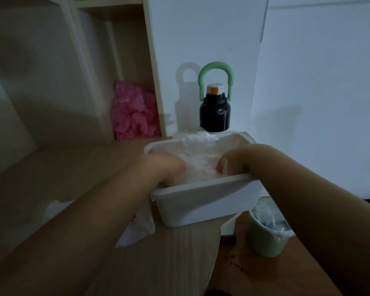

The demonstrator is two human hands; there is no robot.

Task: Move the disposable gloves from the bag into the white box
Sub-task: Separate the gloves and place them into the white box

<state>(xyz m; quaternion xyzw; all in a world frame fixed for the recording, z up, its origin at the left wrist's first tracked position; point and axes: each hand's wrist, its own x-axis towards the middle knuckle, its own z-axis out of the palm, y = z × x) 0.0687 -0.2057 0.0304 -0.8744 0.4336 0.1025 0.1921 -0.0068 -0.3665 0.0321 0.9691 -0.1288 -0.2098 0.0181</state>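
Low light, head view looking down at the table (179, 263).

The white box (197, 201) sits at the table's right edge. Its near right corner overhangs the edge. The box is open on top, and we see a loose heap of clear, crinkled disposable gloves (199, 154) inside it. The heap rises above the far rim.

Both forearms reach over the near rim, and both hands are inside the box.

The left hand (165, 167) is at the box's left end, back of the hand up, touching the heap. Its fingers dip below the rim and behind the film. We cannot tell whether they are straight or gripping.

The right hand (233, 161) is at the right end. Its fingers (222, 165) are curled inward, with glove film bunched around and between them, so we record it as holding gloves. The wrist rests across the near right corner of the rim.

The bag (137, 229), thin white plastic with a small red mark, lies flat on the table just left of the box. The left forearm covers part of it. We cannot judge its contents.

Surroundings:
- A black bottle (215, 112) with a green loop handle and an orange-and-white cap stands upright just behind the box, against the pale wall (308, 71).
- Crumpled pink plastic (130, 112) fills the bottom of a shelf (107, 9) compartment at the back left.
- A green bin (267, 236) with a clear liner stands on the floor (233, 265), below and right of the box.
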